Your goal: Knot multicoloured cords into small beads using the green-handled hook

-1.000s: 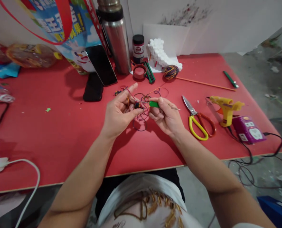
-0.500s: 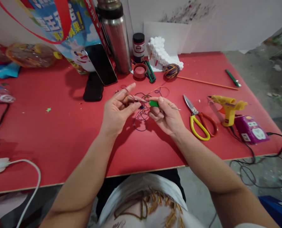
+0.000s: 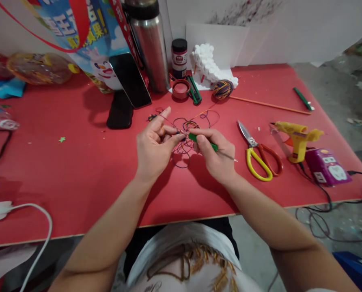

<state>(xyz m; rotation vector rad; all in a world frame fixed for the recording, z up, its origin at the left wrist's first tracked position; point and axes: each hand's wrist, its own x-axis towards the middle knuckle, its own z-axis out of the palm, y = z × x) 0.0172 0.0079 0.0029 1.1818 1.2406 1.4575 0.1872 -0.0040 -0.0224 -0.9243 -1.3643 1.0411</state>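
Note:
My left hand [image 3: 155, 145] pinches a strand of the loose multicoloured thread [image 3: 190, 126] between thumb and middle finger, with the index finger stretched out. My right hand [image 3: 215, 155] is closed on a green-handled tool [image 3: 203, 142] whose thin metal tip sticks out to the right. Both hands meet over the tangle of thread on the red table [image 3: 77, 170]. A small dark bead-like piece sits between the fingertips.
Scissors [image 3: 258, 156] with yellow and red handles, a yellow glue gun [image 3: 296, 136] and a purple power strip [image 3: 325, 166] lie to the right. At the back stand a phone [image 3: 130, 80], steel flask [image 3: 149, 46], dark jar [image 3: 179, 58], thread ball [image 3: 222, 89], white foam model [image 3: 210, 68].
My right hand has tilted the green tool so its handle end points at the left fingertips, and the hands have closed in on each other. The view has shifted slightly.

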